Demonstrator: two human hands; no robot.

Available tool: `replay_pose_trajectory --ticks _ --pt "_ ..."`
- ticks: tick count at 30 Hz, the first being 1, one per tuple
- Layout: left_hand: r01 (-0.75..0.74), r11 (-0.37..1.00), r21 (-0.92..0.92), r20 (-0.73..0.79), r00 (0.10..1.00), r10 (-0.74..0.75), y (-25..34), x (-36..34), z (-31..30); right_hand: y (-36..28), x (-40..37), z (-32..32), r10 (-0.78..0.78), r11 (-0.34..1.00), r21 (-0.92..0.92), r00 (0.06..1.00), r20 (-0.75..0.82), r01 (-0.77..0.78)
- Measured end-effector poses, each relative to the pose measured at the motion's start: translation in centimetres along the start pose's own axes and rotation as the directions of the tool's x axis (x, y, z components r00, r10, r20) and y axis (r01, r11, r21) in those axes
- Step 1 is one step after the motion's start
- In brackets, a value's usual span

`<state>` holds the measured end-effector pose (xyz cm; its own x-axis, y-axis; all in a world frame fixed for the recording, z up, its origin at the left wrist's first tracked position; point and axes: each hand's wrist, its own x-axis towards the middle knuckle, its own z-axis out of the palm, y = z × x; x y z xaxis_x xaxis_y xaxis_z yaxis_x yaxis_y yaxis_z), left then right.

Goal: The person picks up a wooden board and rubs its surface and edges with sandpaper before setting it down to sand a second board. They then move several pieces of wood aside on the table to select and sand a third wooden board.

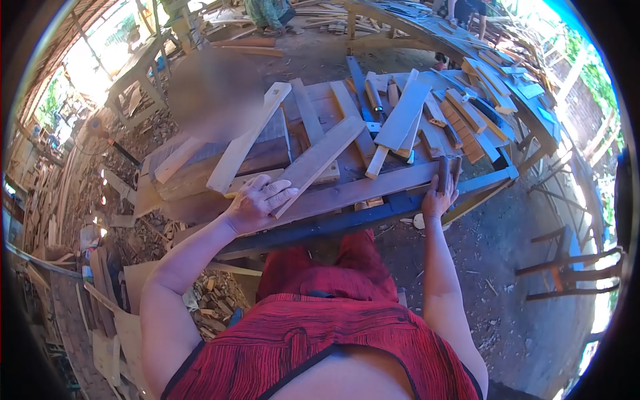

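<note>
My left hand (260,200) is at the left, its fingers bent over the lower end of a short wooden board (323,163) that slants up and away to the right. Beneath it a long dark plank (380,189) runs along the near side of the workbench. My right hand (440,198) grips a small dark wood block (449,172) at the plank's right end, thumb on one side and fingers on the other. Beyond my hands, a pale board (405,115) rests across other pieces, next to a chisel with a wooden handle (373,97).
A blue-edged metal bar (480,181) borders the bench's near right side. Loose boards (250,137) lie across the bench top. A wooden chair frame (570,272) stands at right. Wood scraps (220,300) lie below left. People (267,13) are at the back, near stacked timber.
</note>
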<state>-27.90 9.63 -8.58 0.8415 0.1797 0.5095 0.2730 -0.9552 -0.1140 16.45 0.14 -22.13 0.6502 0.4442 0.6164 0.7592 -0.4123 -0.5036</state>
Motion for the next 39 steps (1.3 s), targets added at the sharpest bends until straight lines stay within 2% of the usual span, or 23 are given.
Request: replay_pose_trajectory --ticks 5,7,11,13,17,19,20,22,23,25,26,28,32,33,34,35,37,38,39 --pt "0.088 0.996 -0.029 0.060 0.994 -0.086 0.0 -1.8 1.1 -0.5 0.1 -0.6 -0.016 1.000 0.027 0.999 0.049 0.014" --pt "0.207 0.978 -0.030 0.116 0.972 -0.202 0.3 -2.2 1.2 -0.3 0.0 -0.2 0.013 0.999 -0.031 0.999 0.037 -0.012" --pt "0.325 0.945 -0.021 0.121 0.940 -0.320 1.3 -2.7 1.2 -0.3 0.0 -0.3 -0.010 1.000 0.018 0.999 0.031 0.009" --pt "0.497 0.867 -0.035 0.172 0.858 -0.484 1.9 -2.7 1.1 -0.9 0.2 -0.9 0.013 0.998 0.057 0.998 0.068 -0.017" --pt "0.635 0.756 -0.158 0.189 0.771 -0.608 2.3 -3.0 0.5 -1.6 0.3 -1.4 0.003 0.998 0.064 0.994 0.107 -0.010" --pt "0.826 0.550 -0.126 0.245 0.563 -0.789 2.6 -3.3 0.4 -1.8 0.4 -1.8 0.026 0.998 0.050 0.988 0.153 -0.034" --pt "0.830 0.543 -0.127 0.242 0.557 -0.794 2.6 -3.8 0.8 -2.1 0.4 -1.9 0.018 0.998 0.052 0.987 0.157 -0.026" --pt "0.773 0.536 -0.340 0.105 0.598 -0.795 2.5 -4.9 1.6 -2.7 0.3 -2.2 -0.020 0.998 0.060 0.996 0.090 0.015" --pt "0.775 0.532 -0.342 0.102 0.593 -0.799 2.5 -5.1 1.6 -2.9 0.3 -2.3 -0.027 0.998 0.061 0.995 0.091 0.022" --pt "0.746 0.381 -0.546 0.142 0.531 -0.836 2.3 -5.3 1.5 -3.1 0.4 -2.4 -0.041 0.998 0.060 0.997 0.067 0.037" --pt "0.746 0.379 -0.548 0.137 0.527 -0.839 2.1 -5.5 1.5 -3.0 0.4 -2.4 -0.048 0.997 0.061 0.997 0.067 0.044" --pt "0.613 0.539 -0.577 -0.053 0.631 -0.774 1.8 -5.8 1.6 -2.4 0.4 -2.1 -0.029 0.999 -0.027 0.992 0.127 0.033" --pt "0.536 0.494 -0.684 -0.083 0.617 -0.783 1.9 -5.6 1.1 -2.1 0.6 -1.9 0.014 0.999 -0.043 0.985 0.174 -0.006" --pt "0.407 0.177 -0.896 0.074 0.532 -0.844 2.1 -5.3 1.0 -2.5 0.6 -2.3 0.001 1.000 -0.024 0.990 0.139 0.003" --pt "0.213 -0.168 -0.962 0.253 0.480 -0.840 2.2 -5.2 0.9 -3.3 0.5 -2.7 -0.013 1.000 -0.003 0.995 0.104 0.013" --pt "0.207 -0.167 -0.964 0.248 0.474 -0.844 2.2 -5.4 1.0 -2.5 0.8 -2.2 -0.022 1.000 -0.001 0.994 0.106 0.022" --pt "-0.086 -0.411 -0.908 0.303 0.545 -0.782 2.1 -6.0 1.4 -1.7 1.8 -1.5 0.099 0.941 0.309 0.984 0.145 -0.140" --pt "-0.096 -0.408 -0.908 0.298 0.538 -0.788 2.0 -6.4 1.7 -2.1 2.3 -1.4 0.087 0.942 0.310 0.985 0.148 -0.130" --pt "-0.123 -0.477 -0.870 0.343 0.544 -0.766 1.7 -7.0 2.0 -2.5 3.1 -1.3 0.046 0.865 0.492 0.992 0.115 -0.097"
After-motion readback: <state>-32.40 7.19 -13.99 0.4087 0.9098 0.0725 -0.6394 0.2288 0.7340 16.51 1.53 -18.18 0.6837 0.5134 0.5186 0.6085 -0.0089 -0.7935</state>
